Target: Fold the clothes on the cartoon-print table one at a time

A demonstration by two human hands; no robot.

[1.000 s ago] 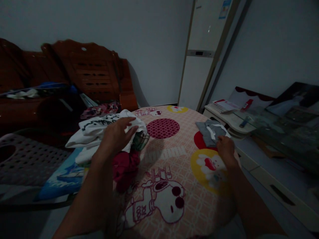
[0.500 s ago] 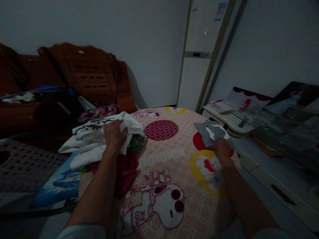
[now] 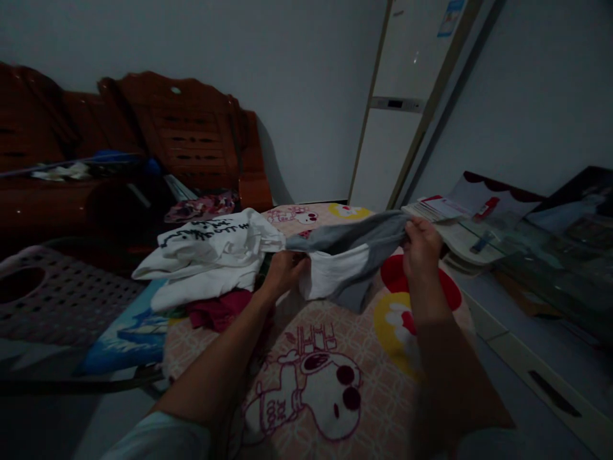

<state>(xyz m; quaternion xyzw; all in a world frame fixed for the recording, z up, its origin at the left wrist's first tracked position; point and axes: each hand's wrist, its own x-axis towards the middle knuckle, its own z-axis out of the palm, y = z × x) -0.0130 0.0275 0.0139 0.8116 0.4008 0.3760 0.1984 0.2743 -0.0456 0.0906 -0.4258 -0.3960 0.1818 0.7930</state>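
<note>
A grey and white garment (image 3: 345,255) hangs stretched between both hands above a round table covered by a pink cartoon-dog cloth (image 3: 311,377). My left hand (image 3: 283,271) is closed on the garment's left end. My right hand (image 3: 421,246) is closed on its right end, raised higher, near the table's right side. Just left of my left hand lies a pile of clothes: a white shirt with black lettering (image 3: 211,252) on top and a dark red piece (image 3: 218,313) under it.
Dark wooden chairs (image 3: 191,140) stand behind the table. A perforated plastic stool (image 3: 52,300) is at the left. A low cabinet (image 3: 527,300) with papers and a glass sheet runs along the right. A tall white appliance (image 3: 402,108) stands in the corner.
My right hand lifted the grey garment off the table. My left hand left the white shirt pile and took the garment's other end, spreading it in the air.
</note>
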